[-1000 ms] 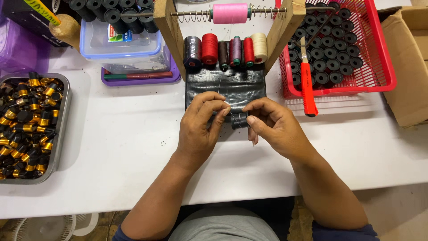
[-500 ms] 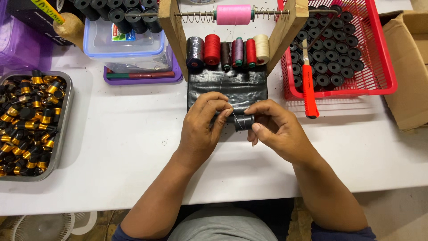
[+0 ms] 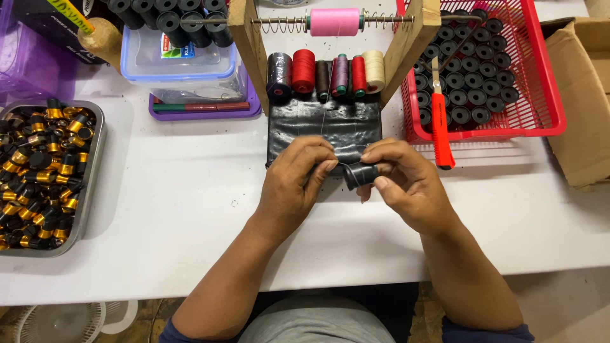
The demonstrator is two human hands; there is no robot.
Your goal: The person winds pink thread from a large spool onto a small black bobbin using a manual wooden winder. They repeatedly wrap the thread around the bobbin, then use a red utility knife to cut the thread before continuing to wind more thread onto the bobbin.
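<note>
Broadly, the white tabletop [image 3: 190, 184] carries a wooden thread rack [image 3: 244, 44] straight ahead, with a pink spool [image 3: 334, 21] on its spring rod and a row of coloured spools [image 3: 325, 73] below. A red basket [image 3: 546, 82] of black bobbins sits to the right, with a red utility knife [image 3: 440, 124] at its edge, and a metal tray [image 3: 95, 171] of black-and-gold pieces sits to the left. Both hands meet over the black mat [image 3: 324, 124] at the foot of the rack.

To do this well, I'd judge the thread should stay taut and the bobbin steady, so that the strand lies evenly.

The right hand [image 3: 406, 184] has its grip closed around the small black bobbin [image 3: 359, 174], thumb beneath and fingers curled over. The left hand [image 3: 295, 181] pinches fingertips together beside the bobbin, apparently on the thin thread [image 3: 323, 121] that runs down from the rack.
</note>
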